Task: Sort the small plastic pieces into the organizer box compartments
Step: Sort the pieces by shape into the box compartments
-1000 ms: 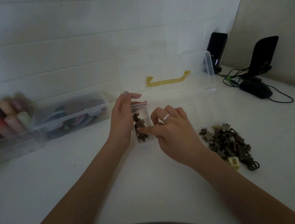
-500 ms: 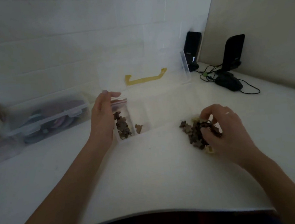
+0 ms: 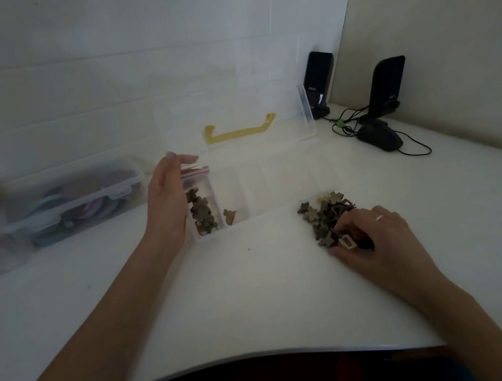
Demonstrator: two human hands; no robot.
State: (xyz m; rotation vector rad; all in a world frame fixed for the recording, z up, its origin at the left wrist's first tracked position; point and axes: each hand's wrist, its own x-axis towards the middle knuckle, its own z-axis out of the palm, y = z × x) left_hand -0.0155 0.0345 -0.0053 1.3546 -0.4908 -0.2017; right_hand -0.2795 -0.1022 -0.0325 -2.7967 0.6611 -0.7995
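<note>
A clear organizer box (image 3: 275,209) with a yellow handle (image 3: 240,130) on its raised lid lies open on the white table. Its leftmost compartment holds several brown cross-shaped pieces (image 3: 201,213); the second compartment holds one brown piece (image 3: 230,216). My left hand (image 3: 167,202) rests flat against the box's left end, fingers straight. A pile of brown plastic pieces (image 3: 325,217) lies to the right of the box. My right hand (image 3: 369,240) sits on the near side of that pile, fingers curled into the pieces next to a cream piece (image 3: 347,241).
A closed clear box (image 3: 71,203) of coloured items stands at the left by the wall. Two black speakers (image 3: 388,87), a black mouse (image 3: 380,139) and cables sit at the back right. The table's front edge curves near my body.
My right hand left the box's left compartment and moved right to the loose pile, where it now digs in. My view swung right. My left hand stayed at the box.
</note>
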